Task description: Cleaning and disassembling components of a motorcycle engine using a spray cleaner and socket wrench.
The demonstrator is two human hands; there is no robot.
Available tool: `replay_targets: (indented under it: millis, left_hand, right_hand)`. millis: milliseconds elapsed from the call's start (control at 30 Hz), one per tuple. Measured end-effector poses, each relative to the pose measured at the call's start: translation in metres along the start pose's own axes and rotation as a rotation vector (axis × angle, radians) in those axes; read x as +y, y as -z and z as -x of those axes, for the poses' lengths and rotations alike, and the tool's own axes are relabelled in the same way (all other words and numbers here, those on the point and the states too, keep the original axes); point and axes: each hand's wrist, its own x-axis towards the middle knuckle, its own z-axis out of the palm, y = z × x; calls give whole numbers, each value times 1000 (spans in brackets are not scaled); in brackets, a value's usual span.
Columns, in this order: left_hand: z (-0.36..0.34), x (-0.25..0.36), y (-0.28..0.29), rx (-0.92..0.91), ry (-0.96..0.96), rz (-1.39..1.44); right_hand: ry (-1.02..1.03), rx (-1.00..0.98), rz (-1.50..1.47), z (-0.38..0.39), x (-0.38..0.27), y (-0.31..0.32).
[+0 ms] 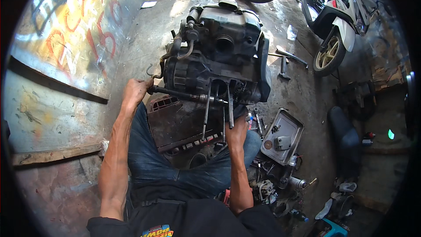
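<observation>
A dark, greasy motorcycle engine (pixel 210 44) stands in front of my knees, with several long metal studs (pixel 231 105) projecting toward me. My left hand (pixel 137 89) is closed at its left side, beside the end of a thin hooked pipe (pixel 151 71) and the tip of a black hose-like bar (pixel 182 94). What the fingers grip is hidden. That bar runs right along the engine's near side to a metal end by the studs. My right hand (pixel 239 118) reaches in under the engine's near right side, behind the studs; its fingers are mostly hidden.
Right of my knee lies a metal tray (pixel 299 126) with a small metal part in it. Sockets and wrenches (pixel 258 120) lie beside it. A hammer (pixel 284 68) rests farther back. Motorcycles (pixel 340 22) stand at the back right, and a painted metal wall (pixel 66 61) rises at left.
</observation>
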Motion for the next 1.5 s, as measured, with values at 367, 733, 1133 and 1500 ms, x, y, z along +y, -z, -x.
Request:
replay_targets:
  millis: [367, 733, 1133, 1500]
  left_hand:
    - [6, -1, -4, 29, -49, 41]
    - [17, 3, -8, 73, -105, 105]
    - [19, 2, -13, 109, -150, 190]
    - [7, -22, -22, 93, -225, 315]
  right_hand:
    - [102, 84, -15, 1, 8, -3]
    - [150, 43, -24, 4, 15, -1]
    - [174, 10, -31, -3, 27, -5]
    - [142, -18, -9, 3, 22, -5]
